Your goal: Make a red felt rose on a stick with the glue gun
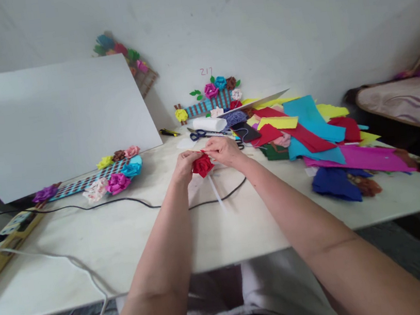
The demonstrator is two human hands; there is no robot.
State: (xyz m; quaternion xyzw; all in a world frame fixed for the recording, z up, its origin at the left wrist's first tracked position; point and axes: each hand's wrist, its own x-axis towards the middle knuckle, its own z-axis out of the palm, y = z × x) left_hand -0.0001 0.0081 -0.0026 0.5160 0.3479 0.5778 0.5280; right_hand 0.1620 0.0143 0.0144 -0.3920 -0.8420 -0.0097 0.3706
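Note:
Over the middle of the table, a red paper flower is held between my two hands. My left hand is closed on its left side. Fingers of my right hand pinch at its upper right edge, where a bit of red paper shows. A thin whitish stick slants down from below the flower; whether it is joined to it I cannot tell. Just behind my hands lie dark blue-handled scissors and a white roll. Black scissor handles show beside my right hand.
Coloured paper sheets pile up at the right. At the left lie a flower-decorated guitar shape, a white board and a power strip. A black cable crosses the table. A yellow cutter lies behind.

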